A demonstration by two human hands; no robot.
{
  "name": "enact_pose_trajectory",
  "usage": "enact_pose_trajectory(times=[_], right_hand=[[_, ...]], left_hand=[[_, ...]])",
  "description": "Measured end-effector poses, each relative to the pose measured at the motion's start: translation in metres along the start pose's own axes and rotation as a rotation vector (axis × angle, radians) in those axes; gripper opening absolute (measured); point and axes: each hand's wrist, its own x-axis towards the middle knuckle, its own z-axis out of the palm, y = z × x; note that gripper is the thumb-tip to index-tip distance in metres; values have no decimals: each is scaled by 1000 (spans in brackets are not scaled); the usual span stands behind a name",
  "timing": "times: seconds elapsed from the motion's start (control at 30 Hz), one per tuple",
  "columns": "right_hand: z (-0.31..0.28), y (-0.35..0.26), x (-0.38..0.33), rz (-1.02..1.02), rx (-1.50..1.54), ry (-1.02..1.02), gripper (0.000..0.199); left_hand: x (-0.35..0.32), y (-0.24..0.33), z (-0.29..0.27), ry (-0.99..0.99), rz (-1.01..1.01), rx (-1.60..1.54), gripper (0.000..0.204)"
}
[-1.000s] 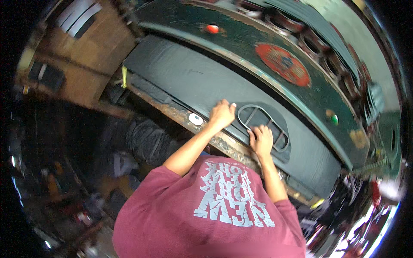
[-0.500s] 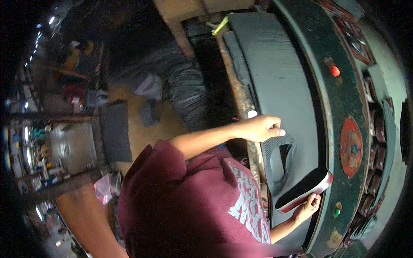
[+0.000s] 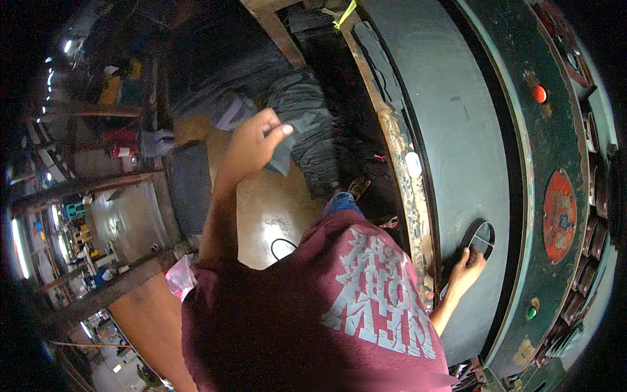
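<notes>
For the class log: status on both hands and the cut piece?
Left hand raised, gripping dark cut piece. Right hand on cutting die atop grey sheet. Nothing in the way.

Workshop: big green press machine (image 3: 555, 157), grey rubber sheet (image 3: 457, 130), cluttered benches (image 3: 98, 287), concrete floor (image 3: 274, 202).

**Dark cut piece lifted, cutter form left on the sheet**

Held up in the left hand (image 3: 251, 145): a dark grey cut piece (image 3: 292, 145) of soft sheet, pinched at one edge, hanging limp and slightly folded, well away from the desk and out over the floor. Lay flat on the grey sheet (image 3: 450, 130): an oval dark cutter form (image 3: 481, 236), hollow in the middle, touched at its near end by the right hand (image 3: 465, 273), fingers curled on its rim.
</notes>
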Motion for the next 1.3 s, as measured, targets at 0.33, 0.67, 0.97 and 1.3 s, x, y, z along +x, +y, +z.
enact_pose_trajectory(times=[0.33,0.67,0.97,1.3], right_hand=[[-66,30,-62,-26,-104,-432,16],[-61,45,-58,-103,-19,-366,10],[-48,20,-109,940,1727,378,48],[9,-53,-97,865,2076,696,48]], left_hand=[[49,-275,25,256,-122,227,43],[37,-523,130,-373,-493,-541,50],[176,-130,122,45,135,-420,32],[-4,202,286,-1242,636,-513,37]])
